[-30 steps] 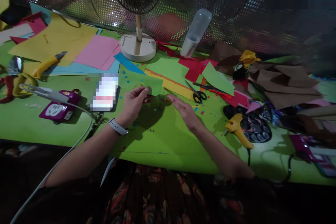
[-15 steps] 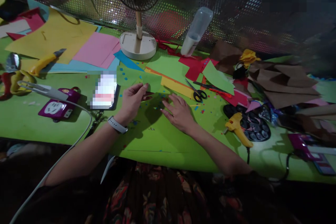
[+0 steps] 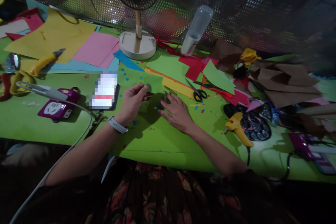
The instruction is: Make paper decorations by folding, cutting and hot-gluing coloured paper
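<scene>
My left hand [image 3: 133, 100], with a watch [image 3: 118, 125] on its wrist, is closed in a pinch over the middle of the green table [image 3: 152, 143]. A small dark sliver shows by its fingertips; what it is I cannot make out. Opposite it, my right hand [image 3: 176, 112] is low over the table with fingers apart and nothing visible in them. Tiny coloured paper scraps [image 3: 203, 111] are strewn around both hands. Just beyond the fingertips lies a green paper piece [image 3: 154, 81]. Black-handled scissors [image 3: 200, 95] rest to the right of my right hand.
A phone [image 3: 103, 92], a purple power strip [image 3: 59, 105] and a yellow cutter [image 3: 46, 63] lie on the left. Behind stand a fan [image 3: 138, 47] and a bottle [image 3: 195, 31]. To the right are a yellow glue gun [image 3: 238, 127] and brown paper [image 3: 283, 80].
My right hand has shifted slightly left and up, its fingers still apart. My left hand stays pinched in almost the same place.
</scene>
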The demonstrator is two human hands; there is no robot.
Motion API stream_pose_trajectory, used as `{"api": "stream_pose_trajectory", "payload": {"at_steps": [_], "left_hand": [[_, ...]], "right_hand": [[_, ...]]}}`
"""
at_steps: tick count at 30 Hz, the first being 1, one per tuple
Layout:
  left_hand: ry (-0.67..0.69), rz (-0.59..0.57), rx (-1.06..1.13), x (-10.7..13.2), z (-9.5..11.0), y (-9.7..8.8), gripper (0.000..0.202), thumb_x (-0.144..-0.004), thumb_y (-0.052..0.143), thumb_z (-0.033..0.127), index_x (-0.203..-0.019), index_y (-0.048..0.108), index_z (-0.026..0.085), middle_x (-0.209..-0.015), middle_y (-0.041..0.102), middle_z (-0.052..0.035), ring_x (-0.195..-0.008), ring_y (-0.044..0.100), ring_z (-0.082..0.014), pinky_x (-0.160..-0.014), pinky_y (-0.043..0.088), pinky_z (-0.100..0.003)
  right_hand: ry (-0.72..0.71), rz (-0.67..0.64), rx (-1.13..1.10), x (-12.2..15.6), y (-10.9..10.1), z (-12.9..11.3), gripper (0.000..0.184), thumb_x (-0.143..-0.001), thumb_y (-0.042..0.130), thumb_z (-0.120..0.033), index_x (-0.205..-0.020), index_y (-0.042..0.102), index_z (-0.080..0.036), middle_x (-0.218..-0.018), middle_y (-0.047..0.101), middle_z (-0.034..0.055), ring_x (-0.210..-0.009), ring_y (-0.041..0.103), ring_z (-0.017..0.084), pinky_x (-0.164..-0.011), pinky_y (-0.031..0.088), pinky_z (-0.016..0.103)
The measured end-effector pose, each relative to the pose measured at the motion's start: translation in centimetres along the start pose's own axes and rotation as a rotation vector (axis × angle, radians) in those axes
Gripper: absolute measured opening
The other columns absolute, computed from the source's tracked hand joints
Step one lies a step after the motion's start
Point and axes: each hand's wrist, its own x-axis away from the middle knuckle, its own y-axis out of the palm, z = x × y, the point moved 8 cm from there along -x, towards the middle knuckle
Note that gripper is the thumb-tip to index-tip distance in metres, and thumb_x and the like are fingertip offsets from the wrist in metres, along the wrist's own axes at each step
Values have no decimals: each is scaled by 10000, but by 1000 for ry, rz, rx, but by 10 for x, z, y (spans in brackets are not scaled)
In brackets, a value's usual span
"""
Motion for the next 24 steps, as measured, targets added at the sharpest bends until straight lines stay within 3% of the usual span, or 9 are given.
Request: {"api": "stream_pose_trajectory", "payload": {"at_steps": [5,12,16,20,24], "left_hand": [[9,20,-23,-1,0,-1,207,-704,816,364,-747,700,199,-731,691,-4,-637,707,-130,-566,574,-214],[4,3,2,-2,-1,0,205,-707,813,353,-750,687,196,-745,687,-4,-600,700,-132,-585,599,-254],[6,-5,-8,-2,-1,0,206,-715,808,363,-757,691,199,-754,693,-10,-614,703,-133,-594,602,-254],[-1,18,-18,-3,0,-2,210,-709,812,364,-756,690,199,-744,691,-6,-620,706,-134,-590,597,-245],[6,-2,-24,-2,2,-1,231,-706,814,382,-778,701,194,-754,700,-8,-651,718,-148,-599,601,-258]], "right_hand": [[48,114,-143,2,-13,11,627,-972,202,-676,-1408,525,-362,-1596,351,-5,-1482,270,251,-1165,277,574],[17,10,71,-3,4,6,698,-964,186,-689,-1428,520,-289,-1636,251,41,-1518,148,308,-1194,189,600],[-8,-34,144,-4,8,0,705,-950,216,-707,-1414,542,-286,-1617,299,64,-1514,159,330,-1204,169,599],[-9,-44,145,8,5,-1,715,-942,248,-713,-1449,499,-275,-1619,288,77,-1518,145,328,-1203,168,602],[23,58,93,18,-11,5,628,-988,249,-634,-1497,415,-305,-1633,259,35,-1517,165,288,-1201,192,584]]}}
